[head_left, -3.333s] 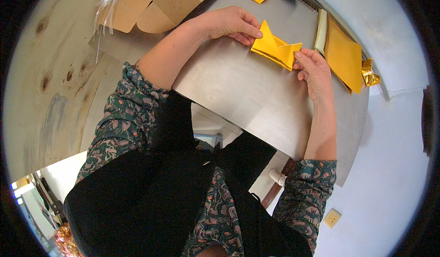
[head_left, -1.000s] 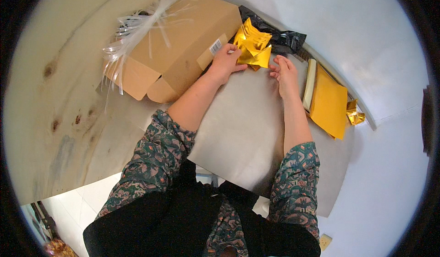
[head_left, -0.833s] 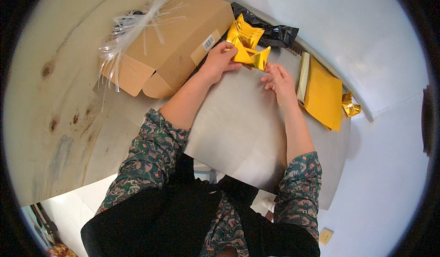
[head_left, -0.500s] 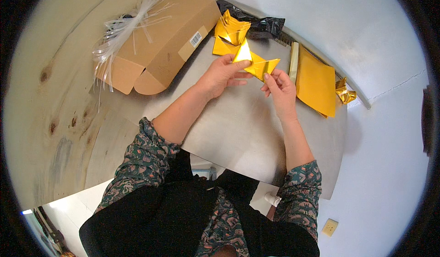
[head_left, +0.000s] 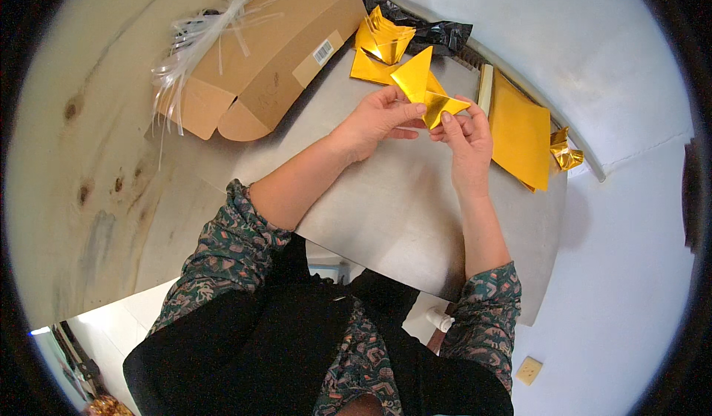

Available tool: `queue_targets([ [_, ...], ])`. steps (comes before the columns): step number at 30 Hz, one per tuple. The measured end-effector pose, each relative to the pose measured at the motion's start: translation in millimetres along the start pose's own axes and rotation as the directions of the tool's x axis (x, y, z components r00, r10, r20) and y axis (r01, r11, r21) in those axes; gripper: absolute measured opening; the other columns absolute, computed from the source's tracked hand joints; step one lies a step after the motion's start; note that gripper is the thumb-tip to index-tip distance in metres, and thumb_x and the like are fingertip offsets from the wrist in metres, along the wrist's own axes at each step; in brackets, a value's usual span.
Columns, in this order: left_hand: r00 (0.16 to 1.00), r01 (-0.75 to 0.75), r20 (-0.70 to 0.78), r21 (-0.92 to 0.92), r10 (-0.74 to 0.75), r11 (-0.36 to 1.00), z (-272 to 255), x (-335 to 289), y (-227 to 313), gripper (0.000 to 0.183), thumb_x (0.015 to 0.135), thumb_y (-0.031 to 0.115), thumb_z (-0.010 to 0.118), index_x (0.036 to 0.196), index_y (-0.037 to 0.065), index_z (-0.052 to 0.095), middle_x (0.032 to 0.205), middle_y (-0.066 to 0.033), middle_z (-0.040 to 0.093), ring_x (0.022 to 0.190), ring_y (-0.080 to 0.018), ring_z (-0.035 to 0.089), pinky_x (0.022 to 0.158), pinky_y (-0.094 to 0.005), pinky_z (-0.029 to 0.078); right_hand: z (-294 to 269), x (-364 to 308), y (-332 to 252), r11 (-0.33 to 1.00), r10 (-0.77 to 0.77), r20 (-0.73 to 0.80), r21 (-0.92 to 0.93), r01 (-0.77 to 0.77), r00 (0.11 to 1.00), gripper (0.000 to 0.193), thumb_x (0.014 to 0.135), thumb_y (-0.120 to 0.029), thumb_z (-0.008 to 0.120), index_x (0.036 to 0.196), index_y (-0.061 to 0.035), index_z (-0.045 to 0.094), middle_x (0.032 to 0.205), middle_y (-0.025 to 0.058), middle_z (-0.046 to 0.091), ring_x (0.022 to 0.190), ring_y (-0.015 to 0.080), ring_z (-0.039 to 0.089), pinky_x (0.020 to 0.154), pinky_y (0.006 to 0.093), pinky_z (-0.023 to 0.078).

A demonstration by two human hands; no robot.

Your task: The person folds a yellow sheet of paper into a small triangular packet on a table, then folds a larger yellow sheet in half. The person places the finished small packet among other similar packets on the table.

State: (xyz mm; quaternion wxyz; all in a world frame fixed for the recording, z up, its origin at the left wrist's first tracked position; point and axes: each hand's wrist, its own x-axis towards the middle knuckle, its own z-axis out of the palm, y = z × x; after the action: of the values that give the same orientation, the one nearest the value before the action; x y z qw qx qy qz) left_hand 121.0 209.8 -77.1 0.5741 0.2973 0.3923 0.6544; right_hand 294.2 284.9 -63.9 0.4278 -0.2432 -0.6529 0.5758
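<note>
Between my two hands is a folded piece of shiny gold paper (head_left: 414, 76) with pointed corners. My left hand (head_left: 380, 121) pinches its lower left part between thumb and fingers. On the other side, my right hand (head_left: 469, 136) grips the lower right point, thumb on top and fingers curled behind. Just beyond it, a nested stack of folded gold paper pieces (head_left: 386, 36) sits on a flat gold sheet (head_left: 368, 67). The fingers hide part of the held piece's underside.
A cardboard box (head_left: 274, 60) with white plastic strips (head_left: 215, 34) stands at the left. Black plastic (head_left: 445, 36) lies at the back. Gold sheets (head_left: 521, 130) and a crumpled gold piece (head_left: 566, 150) line the right edge of the metal table (head_left: 386, 212), beside the wall.
Both hands have shifted slightly to the right with the folded gold paper. Its left point now stands more upright and turned toward me. The whole view has moved a little.
</note>
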Motion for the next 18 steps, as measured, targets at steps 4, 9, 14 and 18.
queue_targets([
  [4, 0.994, -0.061, 0.082, -0.049, 0.065, 0.997, -4, 0, 2, 0.034, 0.098, 0.024, 0.064, 0.126, 0.006, 0.055, 0.107, -0.0052, 0.069, 0.096, -0.0184, 0.07, 0.081, -0.0316, 0.06, -3, 1, -1, 0.966, -0.106, -0.047, -0.241, 0.092, 0.993, 0.038, 0.096, -0.011, 0.065, 0.132, -0.0054, 0.054, 0.105, 0.0094, 0.069, 0.094, 0.0148, 0.066, 0.077, 0.0279, 0.053],
  [9, 0.983, -0.055, 0.177, 0.502, -0.04, 0.863, -19, -2, 14, 0.025, 0.099, 0.022, 0.062, 0.119, 0.008, 0.06, 0.098, -0.001, 0.067, 0.085, -0.0097, 0.065, 0.071, -0.0255, 0.056, -25, 12, -25, 0.708, -0.453, 0.032, -0.594, 0.381, 0.891, 0.035, 0.094, -0.015, 0.068, 0.128, -0.0075, 0.06, 0.122, 0.0076, 0.065, 0.111, 0.0143, 0.059, 0.09, 0.0301, 0.048],
  [14, 0.882, -0.38, 0.47, 0.732, -0.016, 0.566, -13, -15, 19, 0.031, 0.097, 0.022, 0.063, 0.127, 0.012, 0.064, 0.092, 0.0014, 0.066, 0.077, -0.0076, 0.058, 0.066, -0.0232, 0.051, -37, 9, -40, 0.73, -0.179, 0.237, -0.619, 0.29, 0.955, 0.026, 0.096, -0.016, 0.068, 0.119, -0.0058, 0.065, 0.105, 0.001, 0.067, 0.094, 0.0082, 0.06, 0.078, 0.0231, 0.046],
  [18, 0.902, -0.411, 0.394, 0.653, 0.178, 0.636, -1, -21, 24, 0.042, 0.091, 0.02, 0.07, 0.131, 0.011, 0.06, 0.095, -0.0035, 0.068, 0.085, -0.0128, 0.065, 0.074, -0.0287, 0.053, -36, 6, -35, 0.965, 0.092, 0.229, -0.262, -0.03, 0.969, 0.019, 0.098, -0.017, 0.066, 0.113, -0.0056, 0.066, 0.092, -0.0047, 0.064, 0.077, 0.0032, 0.055, 0.066, 0.0191, 0.042],
])
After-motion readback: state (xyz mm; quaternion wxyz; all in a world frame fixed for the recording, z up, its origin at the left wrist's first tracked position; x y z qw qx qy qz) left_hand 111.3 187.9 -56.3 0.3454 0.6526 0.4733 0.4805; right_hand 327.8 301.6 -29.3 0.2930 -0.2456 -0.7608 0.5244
